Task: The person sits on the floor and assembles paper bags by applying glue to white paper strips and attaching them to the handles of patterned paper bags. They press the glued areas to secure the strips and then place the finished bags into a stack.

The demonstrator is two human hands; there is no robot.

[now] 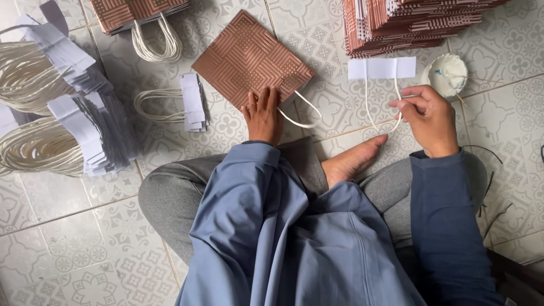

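Piles of white cord handles (54,113) lie on the tiled floor (73,238) at far left. The left hand (262,116) presses flat, fingers spread, on a brown patterned paper bag (249,56). The right hand (428,116) pinches the cord of a loose handle (381,69), just beside a white bowl (446,73).

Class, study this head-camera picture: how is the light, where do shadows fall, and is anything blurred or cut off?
Head view: soft, even daylight, no glare on the tiled floor; faint shadows under the left hand on the brown paper bag; right hand with the cord handle sharp; the bag stack cut off at the top edge.
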